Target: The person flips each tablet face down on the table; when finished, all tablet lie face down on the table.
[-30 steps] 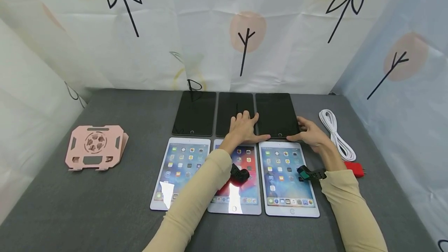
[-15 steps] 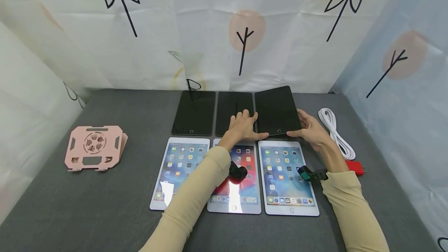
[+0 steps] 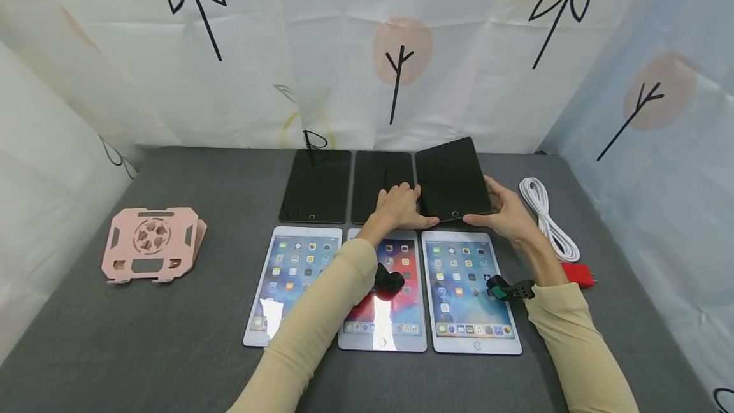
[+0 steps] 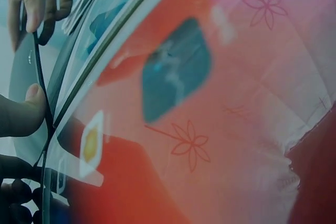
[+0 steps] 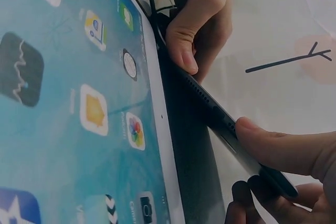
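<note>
Black and glossy, the tilted tablet (image 3: 450,180) is leaning with its right side raised off the grey bench (image 3: 172,349) and its left side lying low. The right hand (image 3: 504,212) is gripping it at its near right corner, thumb pressing on one face and fingers curling beneath. The left hand (image 3: 397,209) is touching its near left corner with the thumb while the forefinger is reaching its left edge; whether those fingers are pinching or merely resting there, one cannot tell. Just left of the tilted tablet, the middle black tablet (image 3: 369,174) is lying partly covered by the left hand, and farther left the outer black tablet (image 3: 316,187) is lying flat. On the tilted tablet's near side, the blue-screened tablet (image 3: 470,285) is showing rows of icons; to its near left, the red-screened tablet (image 3: 410,311) and the leftmost white tablet (image 3: 292,266) are glowing too. To its right, the white cable (image 3: 545,215) is lying coiled, with the red plug (image 3: 578,275) resting nearer the person. Well apart to its left, the pink stand (image 3: 151,242) is sitting. Behind it, patterned cloth (image 3: 487,81) is hanging.
</note>
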`<state>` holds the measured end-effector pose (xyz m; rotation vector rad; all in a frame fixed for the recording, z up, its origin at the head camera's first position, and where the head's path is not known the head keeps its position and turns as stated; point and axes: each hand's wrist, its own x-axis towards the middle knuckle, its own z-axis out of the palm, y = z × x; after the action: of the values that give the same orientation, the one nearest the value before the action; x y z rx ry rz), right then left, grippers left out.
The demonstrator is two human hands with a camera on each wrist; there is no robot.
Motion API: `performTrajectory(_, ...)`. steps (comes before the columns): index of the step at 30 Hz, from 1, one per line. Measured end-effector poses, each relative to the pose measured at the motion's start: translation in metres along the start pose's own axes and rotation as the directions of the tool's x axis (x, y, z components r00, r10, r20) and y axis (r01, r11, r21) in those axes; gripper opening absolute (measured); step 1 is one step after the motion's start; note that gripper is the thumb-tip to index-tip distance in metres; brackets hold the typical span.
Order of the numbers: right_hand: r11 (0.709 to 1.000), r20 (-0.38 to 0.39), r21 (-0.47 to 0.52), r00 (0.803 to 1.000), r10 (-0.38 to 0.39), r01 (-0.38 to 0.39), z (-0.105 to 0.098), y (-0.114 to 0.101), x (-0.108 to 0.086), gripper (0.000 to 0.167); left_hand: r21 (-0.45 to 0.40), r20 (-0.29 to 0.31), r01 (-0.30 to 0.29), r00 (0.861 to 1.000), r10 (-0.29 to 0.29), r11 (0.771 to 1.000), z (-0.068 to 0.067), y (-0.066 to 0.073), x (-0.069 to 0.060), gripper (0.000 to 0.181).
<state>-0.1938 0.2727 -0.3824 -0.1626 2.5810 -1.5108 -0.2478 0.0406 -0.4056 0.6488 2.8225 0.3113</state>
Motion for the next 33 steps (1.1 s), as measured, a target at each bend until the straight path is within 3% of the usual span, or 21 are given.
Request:
performTrajectory(6, 0.997, -0.006, -0.064, 0.999, -0.043, 0.042, -0.002, -0.007, 0.000, 0.101, -0.057, 0.007, -0.014, 1.000, 0.015, 0.998, -0.002, 0.002, 0.000, 0.085)
performTrajectory(17, 0.978, -0.027, -0.205, 0.999, -0.045, 0.039, -0.004, -0.016, -0.004, 0.103, -0.120, -0.002, -0.055, 0.999, 0.055, 0.991, 0.002, 0.004, 0.000, 0.085)
performTrajectory(28, 0.972, -0.008, -0.226, 0.998, -0.065, 0.062, -0.010, -0.017, -0.007, 0.101, -0.116, -0.033, -0.057, 0.998, 0.053, 0.992, 0.007, 0.013, 0.002, 0.082)
performTrajectory(33, 0.965, -0.026, -0.257, 0.998, -0.055, 0.046, -0.010, -0.020, -0.010, 0.102, -0.131, -0.040, -0.085, 0.996, 0.080, 0.988, 0.006, 0.016, 0.001, 0.080)
